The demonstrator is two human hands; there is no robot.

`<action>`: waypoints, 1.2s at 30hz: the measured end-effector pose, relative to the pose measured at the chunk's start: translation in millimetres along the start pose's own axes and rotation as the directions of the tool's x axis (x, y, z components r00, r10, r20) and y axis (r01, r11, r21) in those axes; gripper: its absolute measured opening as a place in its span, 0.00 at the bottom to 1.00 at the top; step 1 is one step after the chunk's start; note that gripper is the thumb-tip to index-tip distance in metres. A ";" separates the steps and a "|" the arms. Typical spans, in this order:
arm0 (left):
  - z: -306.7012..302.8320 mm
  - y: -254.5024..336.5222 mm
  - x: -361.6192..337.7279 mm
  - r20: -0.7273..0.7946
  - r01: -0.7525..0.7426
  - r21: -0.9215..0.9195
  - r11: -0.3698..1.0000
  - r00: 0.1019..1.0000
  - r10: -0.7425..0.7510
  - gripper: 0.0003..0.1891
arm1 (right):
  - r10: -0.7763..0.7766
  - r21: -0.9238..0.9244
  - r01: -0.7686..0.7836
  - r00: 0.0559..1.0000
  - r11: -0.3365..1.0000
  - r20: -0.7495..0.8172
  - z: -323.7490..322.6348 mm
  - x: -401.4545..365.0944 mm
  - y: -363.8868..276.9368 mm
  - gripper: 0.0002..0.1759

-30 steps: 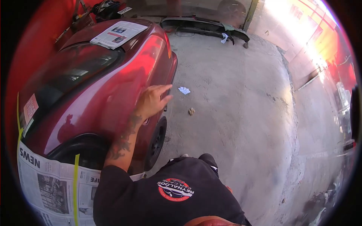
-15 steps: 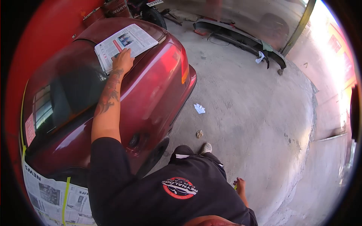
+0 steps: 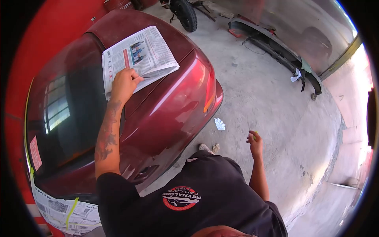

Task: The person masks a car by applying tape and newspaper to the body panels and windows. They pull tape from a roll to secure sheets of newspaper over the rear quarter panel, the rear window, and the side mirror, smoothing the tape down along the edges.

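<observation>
A stack of newspaper [image 3: 156, 49] lies on the trunk lid of a dark red car [image 3: 158, 106]. My left hand [image 3: 124, 83] is at the stack's near edge, its fingers closed on the paper, and the sheets lift slightly beside the thumb and fingertips. Out to the side, over the concrete floor, my right hand [image 3: 256, 143] is raised with bent fingers around something small and yellow-green. Most of that item is hidden by the fingers, so its kind does not show.
Newspaper sheets [image 3: 55, 209] with yellow-green tape [image 3: 72, 213] cover the car's side at lower left. A detached bumper [image 3: 272, 49] lies on the floor by the metal wall. Crumpled paper [image 3: 220, 124] sits near the car's rear, and a motorcycle wheel [image 3: 184, 15] stands behind.
My left hand has closed on the newspaper's near edge, and the top sheets have lifted there. My right hand has risen and come forward. The view has shifted.
</observation>
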State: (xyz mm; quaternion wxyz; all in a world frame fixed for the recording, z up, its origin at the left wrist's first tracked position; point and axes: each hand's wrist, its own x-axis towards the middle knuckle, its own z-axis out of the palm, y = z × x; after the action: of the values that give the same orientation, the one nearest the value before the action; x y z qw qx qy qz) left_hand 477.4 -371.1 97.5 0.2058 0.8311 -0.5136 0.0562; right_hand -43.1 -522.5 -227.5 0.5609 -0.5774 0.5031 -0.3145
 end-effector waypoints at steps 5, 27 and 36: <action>-27.2 15.1 -1.3 -0.035 0.183 -0.282 0.942 0.979 -0.201 0.08 | -0.122 -0.109 0.158 0.953 0.982 0.277 101.1 53.1 -133.7 0.16; 84.4 231.2 22.5 -0.382 -0.659 -0.160 0.735 0.728 0.569 0.15 | -0.653 0.453 0.477 0.466 0.753 0.597 190.9 89.6 -279.8 0.64; 7.9 78.9 -69.3 -0.762 0.637 -0.083 0.766 0.455 -0.461 0.33 | -0.133 0.213 -0.099 0.515 0.972 0.847 178.2 121.9 -274.7 0.53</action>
State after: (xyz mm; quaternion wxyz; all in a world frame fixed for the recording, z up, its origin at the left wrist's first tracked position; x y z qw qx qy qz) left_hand 375.0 -347.2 91.7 0.3129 0.8689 -0.0747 0.3762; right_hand 221.0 -614.4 -18.0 0.7962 -0.5918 0.1147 -0.0516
